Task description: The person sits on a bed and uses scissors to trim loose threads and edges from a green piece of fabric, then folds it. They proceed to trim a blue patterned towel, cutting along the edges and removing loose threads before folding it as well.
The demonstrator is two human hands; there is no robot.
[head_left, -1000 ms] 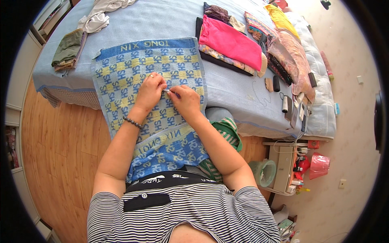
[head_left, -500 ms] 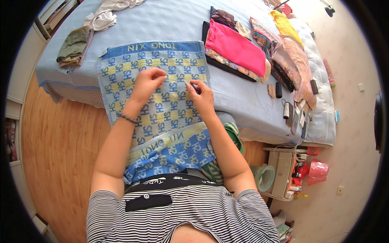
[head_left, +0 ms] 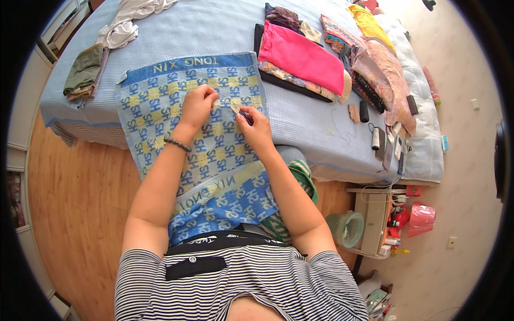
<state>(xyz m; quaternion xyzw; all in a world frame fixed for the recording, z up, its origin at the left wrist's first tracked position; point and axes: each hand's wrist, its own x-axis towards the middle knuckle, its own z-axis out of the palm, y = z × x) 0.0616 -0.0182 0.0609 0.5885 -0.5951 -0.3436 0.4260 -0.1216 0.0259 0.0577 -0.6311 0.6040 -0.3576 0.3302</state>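
A blue and yellow patterned towel [head_left: 155, 104] with woven lettering lies over the bed edge and across my lap. My left hand [head_left: 197, 108] is above its middle, thumb and fingertips pinched together; whatever they hold is too small to make out. Opposite it, my right hand [head_left: 254, 130] is closed around a small dark object [head_left: 246, 117], mostly hidden by the fingers. A small pale, pointed piece [head_left: 235, 106] shows at those fingertips. A short gap separates the two hands. A beaded bracelet [head_left: 177, 143] circles my left wrist.
Folded clothes, a bright pink one [head_left: 302, 56] on top, lie right of the towel on the bed [head_left: 300, 120]. A green folded stack [head_left: 85, 69] is at the left. Farther right are a black cylinder [head_left: 364, 111], phones and cables. A pale green bin [head_left: 348, 229] stands beside a cabinet.
My left fingers have closed into a pinch. A pale piece now shows at my right fingertips. The whole view has shifted slightly, with the bed appearing farther left.
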